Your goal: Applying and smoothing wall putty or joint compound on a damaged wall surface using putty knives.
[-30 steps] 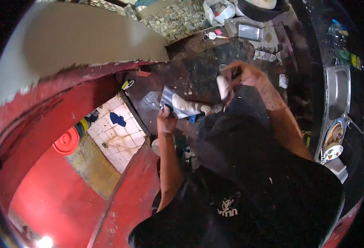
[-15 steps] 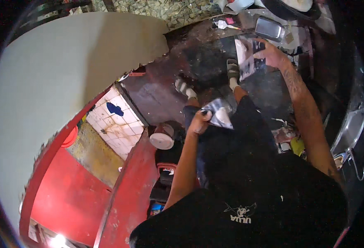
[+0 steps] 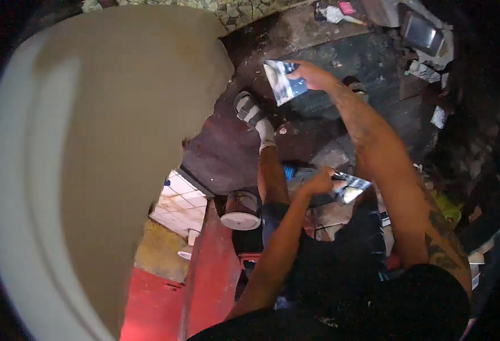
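Note:
My right hand (image 3: pixel 313 75) grips a broad flat metal putty knife (image 3: pixel 284 88). White paste sits along the blade's outer edge, and the handle is mostly hidden by my fingers. Closer to my body, above my thigh, my left hand (image 3: pixel 319 182) is closed around a second putty knife (image 3: pixel 353 183), its shiny blade turned to the right with a lump of white paste on it. To the left of both hands rises a wall (image 3: pixel 130 96) coated in smooth greyish plaster. Its ragged edge is nearest to the right-hand blade, with a gap between them.
A paste-stained bucket (image 3: pixel 242 220) stands by my left leg, near a red-painted wall (image 3: pixel 153 304) and white tiles (image 3: pixel 181 207). Far right on the dirty floor (image 3: pixel 216 153) lies a grey rectangular tray (image 3: pixel 423 35). A white tube (image 3: pixel 335 14) and scraps lie at the back.
My right hand has swung left toward the plastered wall with its putty knife. My left hand has moved right, still holding its own. My feet have shifted, and the view has turned.

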{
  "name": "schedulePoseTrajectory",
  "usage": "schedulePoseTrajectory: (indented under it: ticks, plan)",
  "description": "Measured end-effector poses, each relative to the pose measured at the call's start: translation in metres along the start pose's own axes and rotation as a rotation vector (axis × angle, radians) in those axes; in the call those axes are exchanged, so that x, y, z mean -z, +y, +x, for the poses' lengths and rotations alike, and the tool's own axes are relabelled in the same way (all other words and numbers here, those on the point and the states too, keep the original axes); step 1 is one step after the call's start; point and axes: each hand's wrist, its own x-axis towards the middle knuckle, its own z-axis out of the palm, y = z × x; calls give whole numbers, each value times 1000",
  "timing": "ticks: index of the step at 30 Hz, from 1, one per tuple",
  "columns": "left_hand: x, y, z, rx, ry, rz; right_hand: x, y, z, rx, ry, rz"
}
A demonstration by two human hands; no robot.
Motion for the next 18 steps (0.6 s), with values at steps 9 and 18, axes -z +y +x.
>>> schedulePoseTrajectory:
  ticks: [9, 18]
  plan:
    - [-10, -10, 29, -327, -100, 153, 12, 39, 121, 118, 84, 162]
    - [-21, -30, 29, -266, -65, 73, -8, 32, 164, 199, 186, 43]
